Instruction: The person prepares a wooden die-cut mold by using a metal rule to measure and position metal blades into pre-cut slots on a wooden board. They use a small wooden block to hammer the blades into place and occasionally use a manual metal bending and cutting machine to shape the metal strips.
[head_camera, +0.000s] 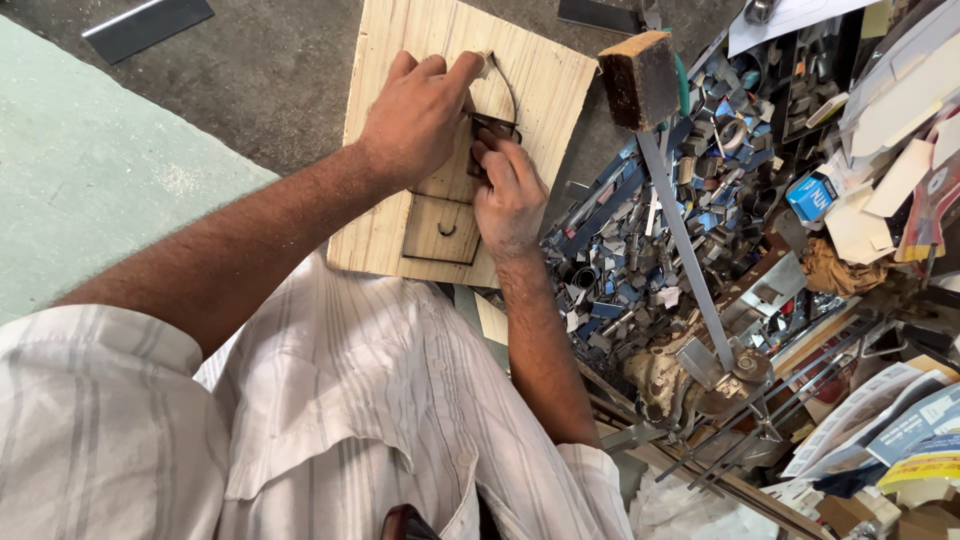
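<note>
The thin dark curved metal strip (505, 85) on the pale plywood board (540, 70), likely springy and sharp-edged, is pinched at its far end by the left hand (415, 115) and pressed down near its base by the right hand (508, 195).

A pale plywood board (400, 215) rests flat on the grey concrete floor (270, 70), with a smaller cut wooden piece (441, 228) lying on it. On the floor beside the board lies a heap of metal scraps (660, 230), and a dark flat bar (147, 25) farther off.
</note>
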